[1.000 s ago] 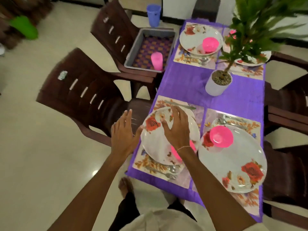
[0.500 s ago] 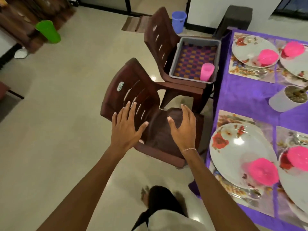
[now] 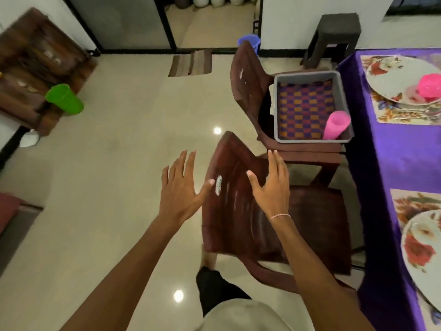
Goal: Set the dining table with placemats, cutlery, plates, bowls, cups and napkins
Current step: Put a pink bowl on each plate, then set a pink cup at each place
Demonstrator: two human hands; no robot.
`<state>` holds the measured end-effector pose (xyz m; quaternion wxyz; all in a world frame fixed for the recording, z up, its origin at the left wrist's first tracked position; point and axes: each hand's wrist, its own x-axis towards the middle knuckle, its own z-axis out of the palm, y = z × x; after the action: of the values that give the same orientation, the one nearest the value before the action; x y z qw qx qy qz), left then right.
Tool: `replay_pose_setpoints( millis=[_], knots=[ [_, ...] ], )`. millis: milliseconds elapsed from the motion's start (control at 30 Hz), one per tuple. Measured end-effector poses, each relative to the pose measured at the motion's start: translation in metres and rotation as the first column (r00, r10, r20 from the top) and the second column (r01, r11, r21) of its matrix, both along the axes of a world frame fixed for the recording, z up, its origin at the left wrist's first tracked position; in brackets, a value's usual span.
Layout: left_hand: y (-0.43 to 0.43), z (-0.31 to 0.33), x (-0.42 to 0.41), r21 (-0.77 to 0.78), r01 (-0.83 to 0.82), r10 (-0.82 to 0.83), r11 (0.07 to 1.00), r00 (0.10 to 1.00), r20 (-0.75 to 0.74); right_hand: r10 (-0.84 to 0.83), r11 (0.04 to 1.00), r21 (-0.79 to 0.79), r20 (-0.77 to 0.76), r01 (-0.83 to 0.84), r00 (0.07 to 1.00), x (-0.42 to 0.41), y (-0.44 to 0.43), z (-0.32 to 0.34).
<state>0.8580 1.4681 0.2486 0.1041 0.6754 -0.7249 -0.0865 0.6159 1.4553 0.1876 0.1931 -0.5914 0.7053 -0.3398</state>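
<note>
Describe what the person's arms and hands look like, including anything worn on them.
Both forearms are bare, with no sleeves in view. The left hand has no glove, ring or watch that shows. The right hand is likewise ungloved, and its wrist wears a thin, pale, twisted-chain bracelet.

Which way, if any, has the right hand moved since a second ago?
Yes: the right hand left the plate, going left, now over the chair.

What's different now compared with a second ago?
Both hands came off the floral plate and swung left; the left hand and right hand now hover open by the brown chair. The pink cup remains in the grey tub.
</note>
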Motion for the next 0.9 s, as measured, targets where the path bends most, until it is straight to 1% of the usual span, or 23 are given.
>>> replay_pose_setpoints(
  millis=[100,233,333,467,533,700,800,900],
  knots=[
    [-0.068,0.009,0.031,0.003,0.12,-0.121,0.993,0.992,0.035,-0.062,0.998,0.016,-0.1,0.064,0.993,0.028,-0.048,0.006],
    [-0.154,0.019,0.043,0.008,0.249,-0.249,0.969,0.968,0.028,-0.168,0.986,-0.007,-0.134,0.169,0.977,0.046,-0.103,0.024],
    [-0.209,0.012,0.028,0.01,0.355,-0.355,0.935,0.935,0.018,-0.273,0.962,-0.018,-0.117,0.272,0.955,0.044,-0.131,0.029],
    [-0.268,-0.009,-0.012,0.04,0.515,-0.516,0.856,0.856,0.022,-0.432,0.899,0.009,-0.131,0.437,0.892,0.036,-0.151,0.023],
    [-0.297,-0.019,-0.031,0.051,0.598,-0.599,0.8,0.801,0.008,-0.505,0.859,0.023,-0.135,0.512,0.852,0.034,-0.163,0.017],
    [-0.387,-0.022,-0.063,0.025,0.731,-0.722,0.682,0.678,-0.138,-0.654,0.745,0.05,-0.144,0.665,0.743,0.041,-0.216,0.011],
    [-0.447,-0.014,-0.07,0.008,0.784,-0.774,0.62,0.614,-0.155,-0.749,0.645,0.066,-0.142,0.762,0.647,0.05,-0.26,0.019],
    [-0.509,-0.008,-0.079,-0.01,0.846,-0.835,0.533,0.524,-0.166,-0.825,0.551,0.063,-0.111,0.832,0.554,0.054,-0.312,0.026]
  ],
)
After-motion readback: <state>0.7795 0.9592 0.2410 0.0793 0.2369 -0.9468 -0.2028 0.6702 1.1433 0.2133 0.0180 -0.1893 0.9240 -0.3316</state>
